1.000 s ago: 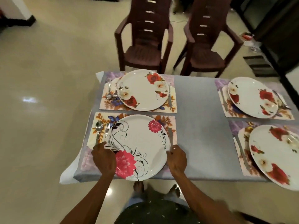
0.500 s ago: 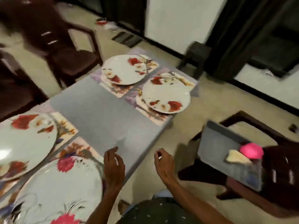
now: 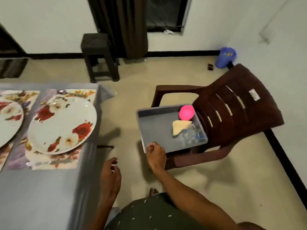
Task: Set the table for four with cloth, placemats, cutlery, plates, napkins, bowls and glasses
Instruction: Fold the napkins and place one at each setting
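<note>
A grey bin (image 3: pixel 155 128) rests on a brown plastic chair (image 3: pixel 235 112) to the right of the table. Inside it lie pink bowls (image 3: pixel 186 112), a folded yellow napkin (image 3: pixel 179 127) and clear glasses (image 3: pixel 192 134). My right hand (image 3: pixel 156 156) hovers at the bin's near left corner, fingers loosely curled, holding nothing. My left hand (image 3: pixel 110 178) hangs beside the table edge, relaxed and empty. On the grey tablecloth (image 3: pixel 36 193) a white plate with red flowers (image 3: pixel 62 125) sits on a floral placemat (image 3: pixel 54 161). Another flowered plate (image 3: pixel 8 120) shows at the left edge.
A dark wooden stool (image 3: pixel 98 55) stands by the wall past the table's far corner. A dark curtain (image 3: pixel 123 25) hangs behind it. A blue container (image 3: pixel 226 57) sits on the floor at the right wall. Beige floor lies between table and chair.
My view has swung right from the near place setting to the chair. Both hands left the pink-flowered plate, and my right hand has reached the grey bin's corner.
</note>
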